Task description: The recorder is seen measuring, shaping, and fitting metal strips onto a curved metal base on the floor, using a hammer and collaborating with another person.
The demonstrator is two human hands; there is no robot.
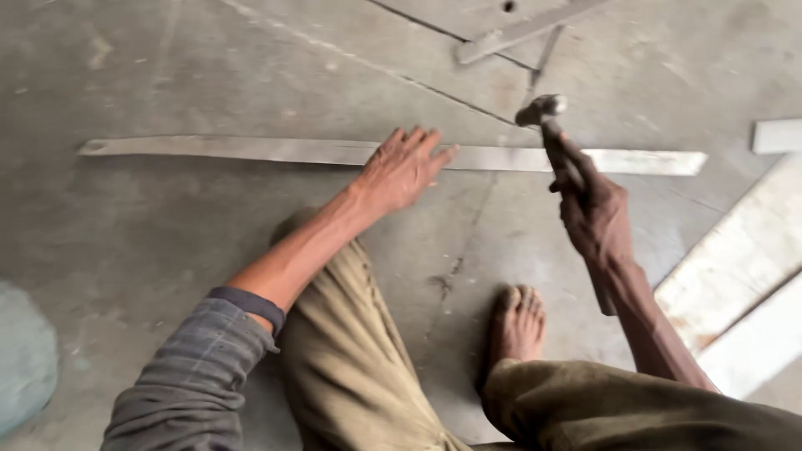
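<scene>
The fingers [422, 146] of the left hand [399, 171] are spread flat and press down on a long flat metal strip [276, 150], which lies on the concrete floor [167, 234] and runs nearly across its full width. The right hand [595, 213] is closed around the handle of a hammer [547, 117], with the head raised just above the strip (contact at this instant cannot be confirmed). The strip appears mostly straight, with a slight bow toward its left end, so the flattening is judged partly done; the right-hand section remains under work. A bare foot [518, 321] rests on the floor near the strip. Further metal bars [518, 32] lie toward the far edge, and pale boards [735, 276] lie at the right edge.
</scene>
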